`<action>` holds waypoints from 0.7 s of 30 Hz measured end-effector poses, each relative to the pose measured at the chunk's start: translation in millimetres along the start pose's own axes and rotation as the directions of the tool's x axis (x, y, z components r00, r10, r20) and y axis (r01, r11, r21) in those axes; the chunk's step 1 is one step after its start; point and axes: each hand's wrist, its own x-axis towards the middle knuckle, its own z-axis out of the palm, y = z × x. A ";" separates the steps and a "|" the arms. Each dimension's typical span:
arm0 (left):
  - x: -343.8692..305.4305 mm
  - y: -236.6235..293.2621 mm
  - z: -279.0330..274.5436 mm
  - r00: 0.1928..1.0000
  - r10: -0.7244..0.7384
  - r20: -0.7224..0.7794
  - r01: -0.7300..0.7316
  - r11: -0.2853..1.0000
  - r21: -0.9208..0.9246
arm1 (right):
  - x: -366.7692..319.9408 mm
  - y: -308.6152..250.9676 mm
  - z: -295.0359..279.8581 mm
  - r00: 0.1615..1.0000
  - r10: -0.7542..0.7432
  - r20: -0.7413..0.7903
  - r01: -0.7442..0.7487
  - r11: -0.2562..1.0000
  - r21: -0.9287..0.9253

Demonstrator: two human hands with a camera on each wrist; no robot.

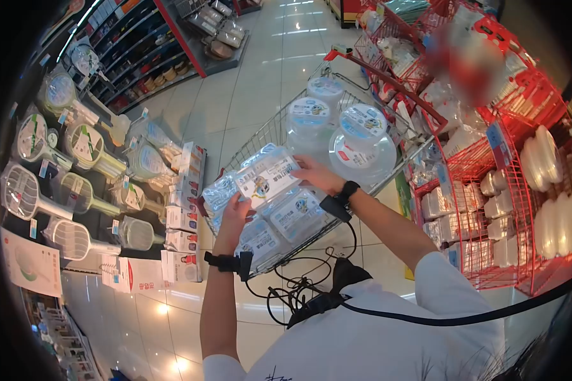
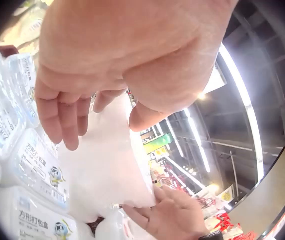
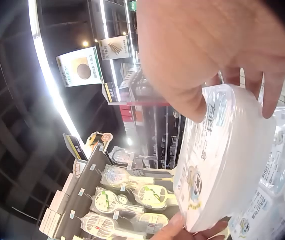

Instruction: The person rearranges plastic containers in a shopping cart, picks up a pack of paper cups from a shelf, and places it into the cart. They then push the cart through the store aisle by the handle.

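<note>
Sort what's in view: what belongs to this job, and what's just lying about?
In the job:
left hand
right hand
wrapped box, gripped by both
matching wrapped boxes
shopping cart

Apparently just lying about:
round containers, in the cart but untouched
wrapped rackets
boxed goods beside them

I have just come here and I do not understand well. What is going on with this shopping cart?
A person is holding a wrapped plastic pack with both hands, the left hand at one end and the right hand at the other. It is over a wire shopping cart. Similar packs lie below it, and round containers stand farther along in the cart. Whether the held pack touches those below is unclear.
</note>
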 end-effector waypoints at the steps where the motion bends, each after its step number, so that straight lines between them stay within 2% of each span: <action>1: 13.6 -2.0 0.2 1.000 -0.018 -0.008 0.018 1.000 0.000 | 10.8 -0.6 -2.2 1.000 0.017 0.007 -0.017 1.000 0.008; 3: 50.6 -3.9 1.4 0.996 0.068 -0.057 -0.064 0.996 0.069 | 42.3 -6.0 -16.2 0.999 -0.035 0.007 0.035 0.995 -0.093; 8: 102.1 -3.4 5.2 0.982 0.052 -0.181 -0.030 0.992 0.123 | 107.0 8.4 -33.2 0.997 -0.075 0.018 0.076 0.997 -0.029; 11: 122.1 -1.2 7.7 0.982 0.017 -0.187 0.000 0.996 0.094 | 133.8 16.9 -44.0 0.997 -0.028 0.078 0.025 0.999 0.047; 15: 146.7 -12.7 6.4 0.974 -0.049 -0.219 0.077 0.990 0.122 | 146.5 18.7 -46.9 0.997 0.059 0.042 -0.061 0.997 0.036; 21: 156.3 -30.8 8.7 0.956 -0.179 -0.232 0.212 0.969 0.127 | 150.4 30.2 -51.1 0.993 0.059 0.103 -0.061 0.998 0.016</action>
